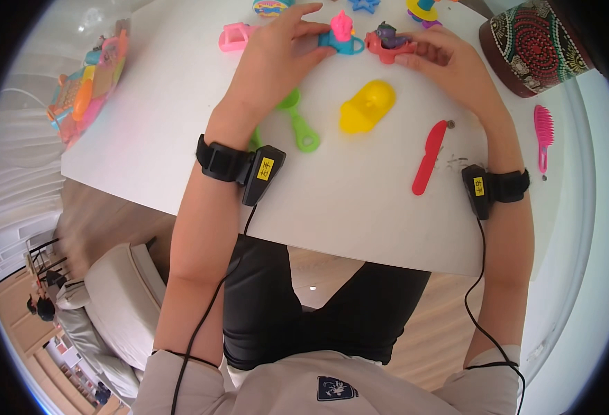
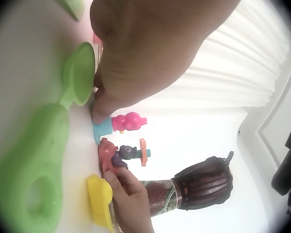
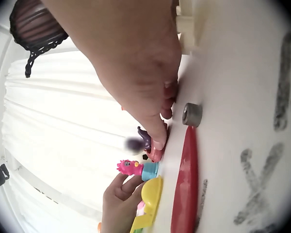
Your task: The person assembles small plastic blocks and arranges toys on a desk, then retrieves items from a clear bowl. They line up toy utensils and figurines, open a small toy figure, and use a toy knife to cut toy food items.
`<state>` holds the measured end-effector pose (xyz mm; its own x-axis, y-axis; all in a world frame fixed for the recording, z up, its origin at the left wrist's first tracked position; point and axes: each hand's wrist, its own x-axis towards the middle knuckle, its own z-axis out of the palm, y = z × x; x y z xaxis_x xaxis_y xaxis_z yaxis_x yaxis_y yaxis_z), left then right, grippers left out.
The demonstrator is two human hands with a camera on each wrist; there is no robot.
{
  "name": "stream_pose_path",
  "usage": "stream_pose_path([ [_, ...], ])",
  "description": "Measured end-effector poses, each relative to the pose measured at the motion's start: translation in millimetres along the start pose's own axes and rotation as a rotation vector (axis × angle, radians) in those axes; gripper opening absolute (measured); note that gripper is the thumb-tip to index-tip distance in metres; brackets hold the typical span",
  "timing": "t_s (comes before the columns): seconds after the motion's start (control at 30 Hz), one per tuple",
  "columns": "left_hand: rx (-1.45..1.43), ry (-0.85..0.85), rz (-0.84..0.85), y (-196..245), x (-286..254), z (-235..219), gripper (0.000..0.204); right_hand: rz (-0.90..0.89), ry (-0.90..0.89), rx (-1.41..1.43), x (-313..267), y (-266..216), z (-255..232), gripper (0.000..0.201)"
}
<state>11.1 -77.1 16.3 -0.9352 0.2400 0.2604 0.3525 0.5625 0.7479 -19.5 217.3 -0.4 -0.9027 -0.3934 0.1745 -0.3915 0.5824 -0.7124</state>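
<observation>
My left hand [image 1: 271, 59] pinches the side of a blue toy base [image 1: 347, 47] with a pink crowned figure [image 1: 342, 26] standing on it. Just to its right, my right hand [image 1: 451, 63] grips a red toy [image 1: 386, 54] that carries a dark purple figure [image 1: 387, 34]. Both toys rest on the white table, close together with their ends facing. In the left wrist view the pink figure [image 2: 128, 121] stands beside the purple figure [image 2: 124, 154]. From the right wrist, the thumb lies against the red toy [image 3: 155, 153].
Nearer the body lie a yellow mould [image 1: 369, 105], a green spoon-like tool [image 1: 304, 131] and a red knife [image 1: 429, 159]. A patterned pot [image 1: 536, 45] and a pink brush [image 1: 543, 135] are at the right. A pink toy [image 1: 235, 37] and a colourful toy set [image 1: 86, 90] sit at the left.
</observation>
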Motion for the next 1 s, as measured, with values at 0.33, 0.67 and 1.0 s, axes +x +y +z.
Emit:
stream_pose_path([
  [0.33,-0.101,-0.048,-0.099,6,5,-3,0.059,0.026,-0.017,-0.021,-2,-2,-8,0.036],
  [0.67,-0.138,-0.033,-0.114,2,4,-1,0.067,0.097,-0.030,0.040,0,3,-9,0.038],
  [1.0,-0.226,-0.010,-0.167,7,1,7,0.073,0.099,-0.121,0.414,0,-17,-17,0.025],
])
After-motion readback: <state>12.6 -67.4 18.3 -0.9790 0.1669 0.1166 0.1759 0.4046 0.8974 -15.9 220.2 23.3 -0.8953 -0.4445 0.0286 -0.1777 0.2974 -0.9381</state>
